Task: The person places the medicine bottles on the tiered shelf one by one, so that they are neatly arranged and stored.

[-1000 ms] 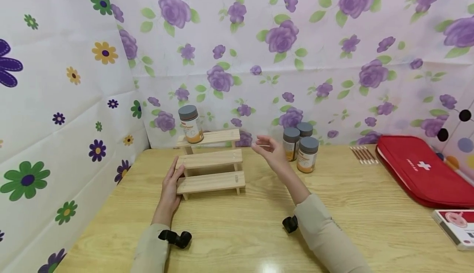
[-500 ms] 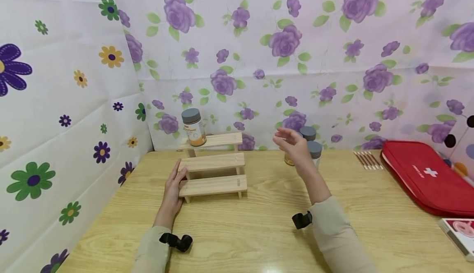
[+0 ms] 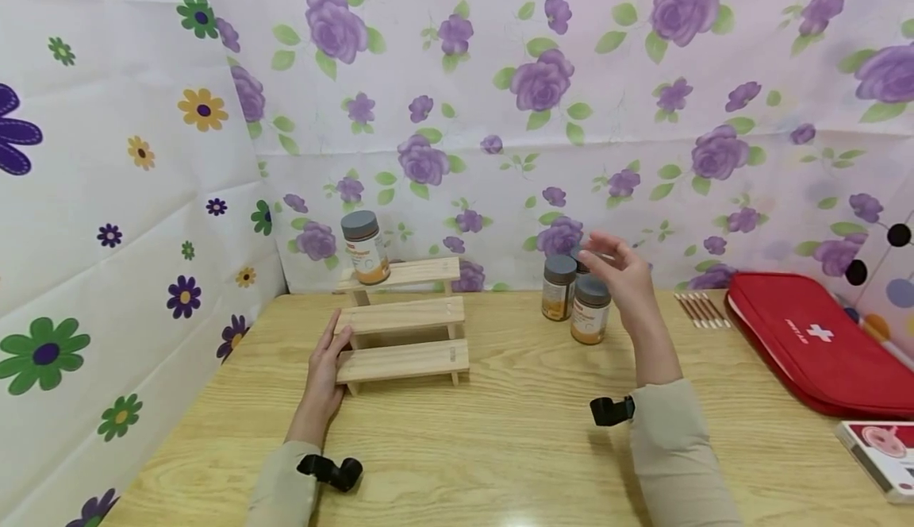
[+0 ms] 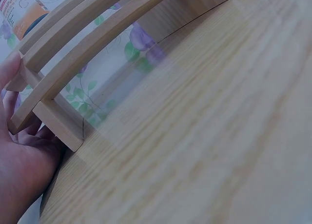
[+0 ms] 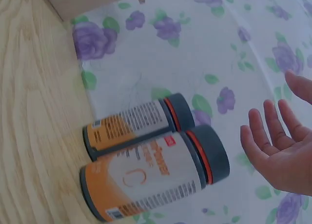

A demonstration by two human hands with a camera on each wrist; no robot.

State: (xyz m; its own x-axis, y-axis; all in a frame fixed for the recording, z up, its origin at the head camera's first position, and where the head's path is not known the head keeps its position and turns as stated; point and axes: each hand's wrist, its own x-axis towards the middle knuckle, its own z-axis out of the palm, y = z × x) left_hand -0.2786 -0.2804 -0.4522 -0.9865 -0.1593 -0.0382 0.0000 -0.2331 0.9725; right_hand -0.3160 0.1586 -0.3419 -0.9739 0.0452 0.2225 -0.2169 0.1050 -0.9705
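Note:
A three-step wooden display rack [image 3: 400, 317] stands on the table. My left hand [image 3: 323, 375] grips its left end; in the left wrist view the thumb lies against an upper board and the fingers go behind the end of the rack [image 4: 62, 124]. On the top step, at the left, stands a grey-lidded supplement bottle [image 3: 367, 259] with a white and orange label. Three like bottles are grouped right of the rack: a left one [image 3: 557, 298], a front one [image 3: 589, 317] and a back one partly hidden. Above them is my right hand [image 3: 628, 282], fingers loosely bent, holding nothing.
Cotton swabs [image 3: 702, 309] lie in a row right of the bottles. Beyond them is a red first aid case [image 3: 814, 340], with a white and red box [image 3: 885, 455] nearer the front. Flowered cloth [image 3: 457, 114] hangs behind the table and on the left.
My right hand has moved right, away from the rack, passing in front of the bottles to their right side. My left hand stays on the rack.

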